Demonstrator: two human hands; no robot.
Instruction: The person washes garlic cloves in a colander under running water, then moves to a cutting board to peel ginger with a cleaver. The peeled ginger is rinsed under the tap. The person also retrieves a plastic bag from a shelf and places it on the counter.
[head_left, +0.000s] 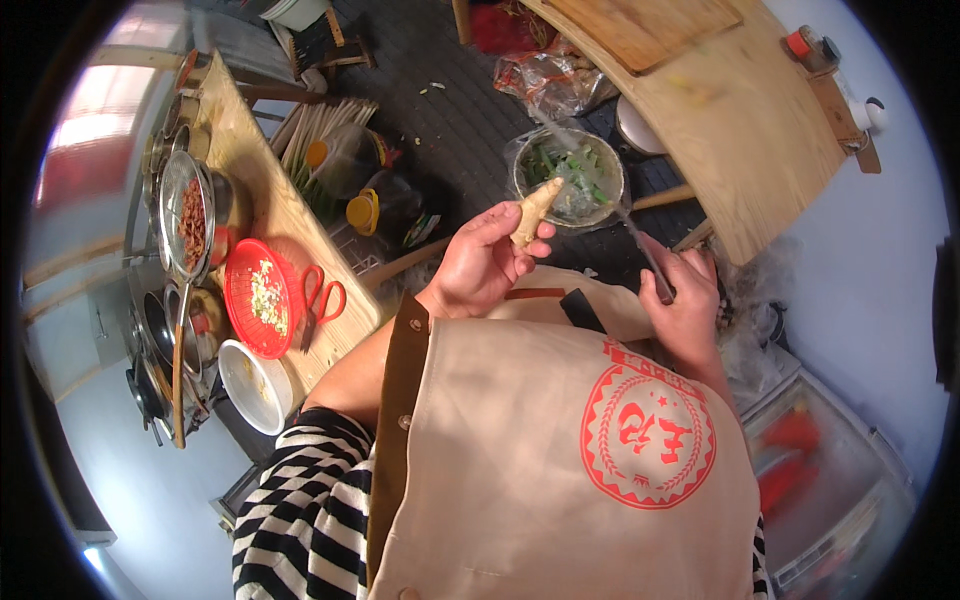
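Observation:
In my left hand (487, 259) is a piece of ginger root (538, 210), gripped between thumb and fingers with its narrower end pointing up. My right hand (682, 289) holds a thin grey tool (643, 247), which slants up and left towards the bin. Motion blurs its far part, so its exact kind is unclear. Below and beyond both hands stands a round bin (516, 174) lined with a clear plastic bag. Green leafy scraps (551, 166) lie inside it.
On the left wooden table (349, 311) are a red plastic basket (238, 300) of chopped pieces, red-handled scissors (330, 300), a white bowl (251, 386) and a mesh strainer (174, 225). Large bottles (364, 212) and scallions (326, 120) stand beside it. A cutting board (652, 30) lies on the right table (780, 142).

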